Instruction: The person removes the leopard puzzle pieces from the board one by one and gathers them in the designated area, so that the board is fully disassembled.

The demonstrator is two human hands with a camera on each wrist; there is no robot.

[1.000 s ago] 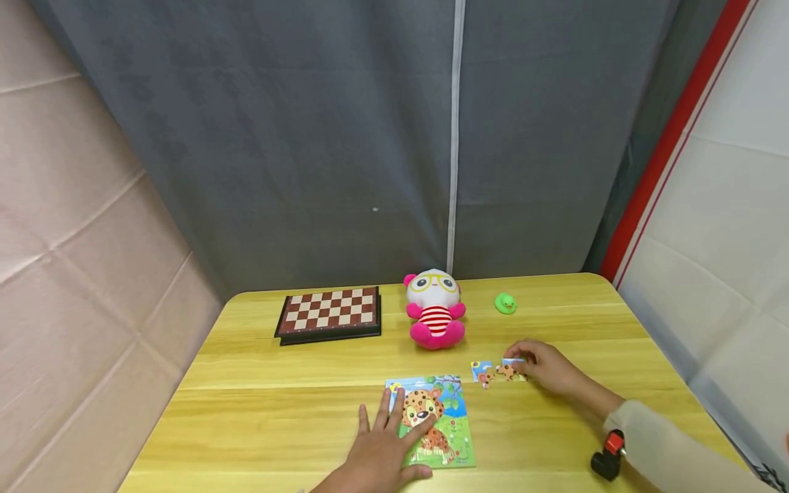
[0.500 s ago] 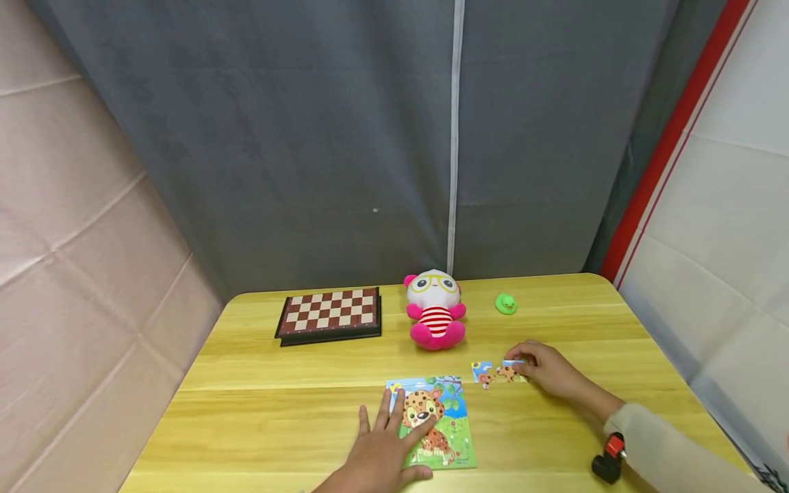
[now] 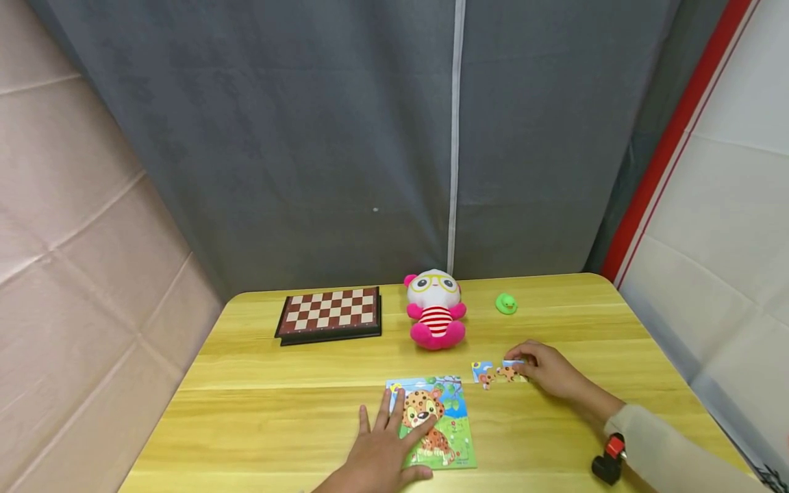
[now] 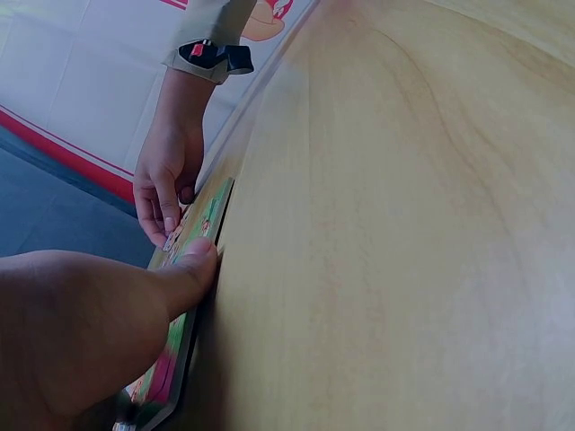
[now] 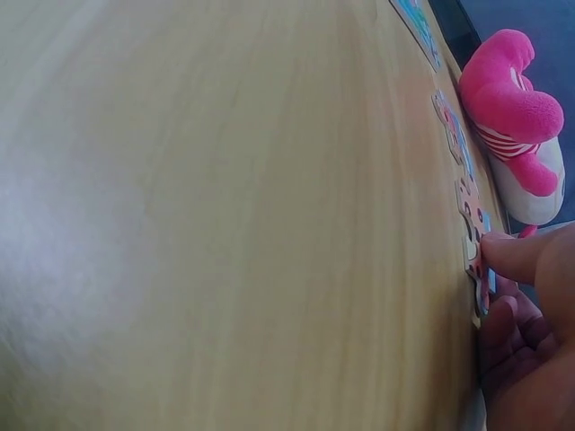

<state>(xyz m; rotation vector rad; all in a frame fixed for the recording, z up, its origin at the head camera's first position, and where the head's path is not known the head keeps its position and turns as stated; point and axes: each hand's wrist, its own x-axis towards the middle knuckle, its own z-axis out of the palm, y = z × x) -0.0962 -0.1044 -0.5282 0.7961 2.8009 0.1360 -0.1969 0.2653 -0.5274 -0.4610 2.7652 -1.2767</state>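
Note:
My left hand (image 3: 378, 453) lies spread over the left side of a puzzle board (image 3: 455, 441) with a cartoon leopard picture. In the left wrist view its thumb (image 4: 193, 274) rests at the board's edge. To the right of the board, my right hand (image 3: 545, 370) pinches a loose puzzle piece (image 3: 508, 373) with leopard spots, which lies at table level. The right wrist view shows the thumb on top of that spotted piece (image 5: 473, 235). Beside it lies another puzzle piece (image 3: 481, 371) with blue sky and a yellow sun, a narrow gap between them.
A pink and white plush panda (image 3: 435, 318) sits behind the loose pieces. A folding chessboard (image 3: 330, 311) lies at the back left and a small green rubber duck (image 3: 506, 304) at the back right. A grey curtain (image 3: 320, 171) hangs behind the wooden table (image 3: 265, 424).

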